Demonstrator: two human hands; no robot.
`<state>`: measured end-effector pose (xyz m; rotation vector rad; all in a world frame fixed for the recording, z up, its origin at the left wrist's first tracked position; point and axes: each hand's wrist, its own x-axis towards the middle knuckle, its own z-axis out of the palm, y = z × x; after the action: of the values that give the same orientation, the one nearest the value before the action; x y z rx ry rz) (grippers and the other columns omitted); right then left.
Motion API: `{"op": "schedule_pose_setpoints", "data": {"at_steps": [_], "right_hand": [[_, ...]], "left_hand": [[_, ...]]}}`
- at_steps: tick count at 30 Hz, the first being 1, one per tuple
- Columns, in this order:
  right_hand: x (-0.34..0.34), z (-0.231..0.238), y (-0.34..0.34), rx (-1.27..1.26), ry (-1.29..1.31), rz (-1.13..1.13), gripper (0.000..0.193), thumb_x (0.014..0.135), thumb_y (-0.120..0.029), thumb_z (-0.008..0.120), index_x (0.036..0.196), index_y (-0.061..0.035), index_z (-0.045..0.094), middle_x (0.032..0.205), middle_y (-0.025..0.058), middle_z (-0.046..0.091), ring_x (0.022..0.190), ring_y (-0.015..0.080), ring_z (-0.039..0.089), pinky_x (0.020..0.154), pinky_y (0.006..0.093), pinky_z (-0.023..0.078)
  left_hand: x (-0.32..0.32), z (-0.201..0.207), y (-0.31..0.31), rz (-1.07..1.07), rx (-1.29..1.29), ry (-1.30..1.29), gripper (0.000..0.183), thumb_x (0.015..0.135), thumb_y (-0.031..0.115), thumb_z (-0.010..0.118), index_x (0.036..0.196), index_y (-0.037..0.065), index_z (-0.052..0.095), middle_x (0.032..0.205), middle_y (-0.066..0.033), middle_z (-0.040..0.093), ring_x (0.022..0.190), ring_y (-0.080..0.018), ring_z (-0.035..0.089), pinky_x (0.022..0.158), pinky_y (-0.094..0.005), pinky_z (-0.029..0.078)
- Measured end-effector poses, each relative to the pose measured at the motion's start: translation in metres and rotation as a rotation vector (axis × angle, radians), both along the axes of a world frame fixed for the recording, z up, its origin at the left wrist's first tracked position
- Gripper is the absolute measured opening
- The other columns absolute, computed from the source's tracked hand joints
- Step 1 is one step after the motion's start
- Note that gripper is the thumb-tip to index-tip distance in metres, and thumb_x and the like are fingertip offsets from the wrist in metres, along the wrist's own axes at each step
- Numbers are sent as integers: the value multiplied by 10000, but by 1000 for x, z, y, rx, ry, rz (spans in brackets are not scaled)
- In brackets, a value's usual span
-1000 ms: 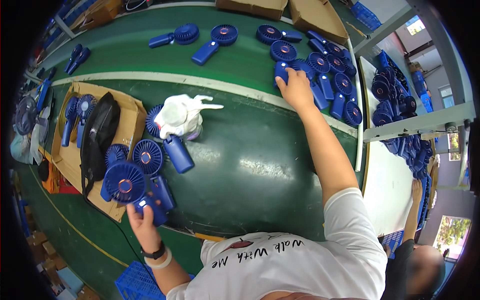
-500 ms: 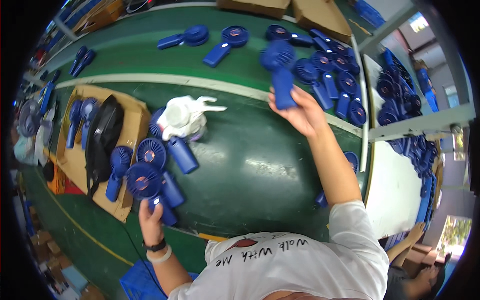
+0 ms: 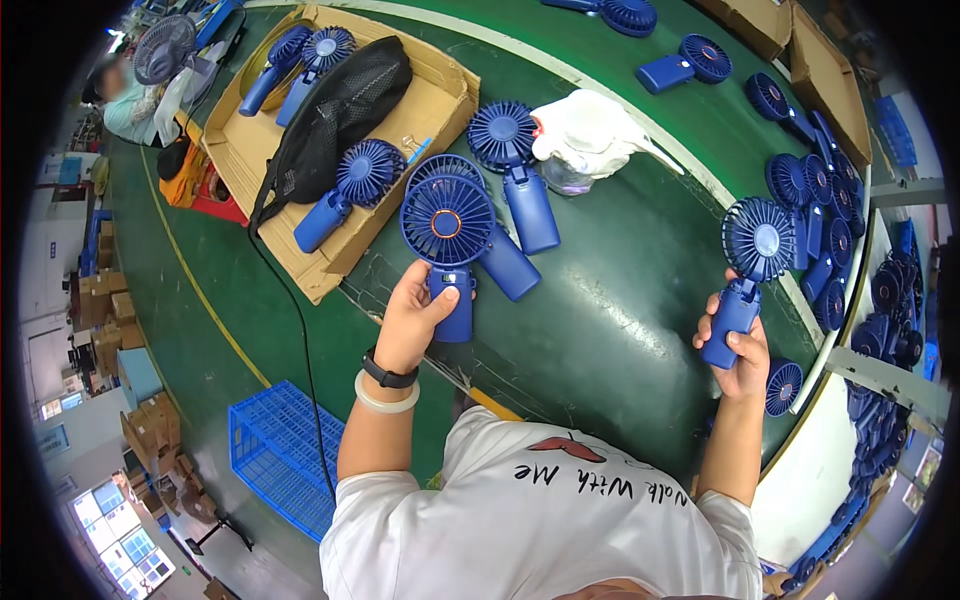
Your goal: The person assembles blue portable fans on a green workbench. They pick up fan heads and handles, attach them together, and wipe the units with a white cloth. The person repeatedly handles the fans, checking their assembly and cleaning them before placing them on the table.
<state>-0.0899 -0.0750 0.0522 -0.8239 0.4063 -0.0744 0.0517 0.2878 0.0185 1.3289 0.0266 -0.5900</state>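
My left hand (image 3: 412, 312) is closed round the handle of a blue handheld fan (image 3: 447, 215), its thumb on the front of the handle. Toward the right, my right hand (image 3: 742, 352) grips a second blue handheld fan (image 3: 758, 238) by its handle, head upright. Partly hidden behind the left fan is another fan, its handle (image 3: 508, 265) showing. A further fan (image 3: 531, 208) lies just beyond it, next to a white plastic bag (image 3: 588, 130). One more fan (image 3: 785, 387) rests on the table beside my right wrist.
A cardboard tray (image 3: 375, 235) at the left holds several fans and a black mesh bag (image 3: 335, 125). Several fans (image 3: 815, 185) crowd the far right of the green table (image 3: 600, 300). A blue crate (image 3: 280, 455) stands on the floor, with a black cable (image 3: 300, 330) hanging near it.
My view has turned left. My right hand has brought its fan from over the far strip down nearer my body. The left hand still holds its fan, now held more upright.
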Motion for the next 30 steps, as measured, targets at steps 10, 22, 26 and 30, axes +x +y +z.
{"op": "schedule_pose_setpoints", "data": {"at_steps": [10,22,26,30], "right_hand": [[12,4,6,11,-14,88,871,658,-39,681,1406,-61,236,1047,155,500,809,266,603,663,388,562],[9,16,1,-82,10,270,977,651,69,701,1432,-128,147,1210,141,458,1006,277,570,753,422,561],[9,18,-9,-87,-45,318,970,660,88,689,1428,-136,140,1262,154,439,1025,265,563,793,426,545],[9,19,-15,-56,-95,340,943,676,105,660,1419,-149,138,1279,159,428,1032,261,562,801,428,545]], "left_hand": [[-29,5,15,196,-42,99,360,852,118,628,1161,10,480,1043,-93,606,891,-199,634,783,-319,520],[-54,-8,11,418,249,-162,504,870,4,562,1310,16,316,1136,-99,497,948,-130,505,860,-256,419],[-68,-15,-7,372,642,-569,681,822,37,617,1379,26,227,1286,-170,354,1158,-258,404,983,-367,338],[-56,-6,-28,55,1143,-768,684,844,135,611,1380,-32,219,1334,-224,347,1257,-364,334,1070,-429,222]]}}
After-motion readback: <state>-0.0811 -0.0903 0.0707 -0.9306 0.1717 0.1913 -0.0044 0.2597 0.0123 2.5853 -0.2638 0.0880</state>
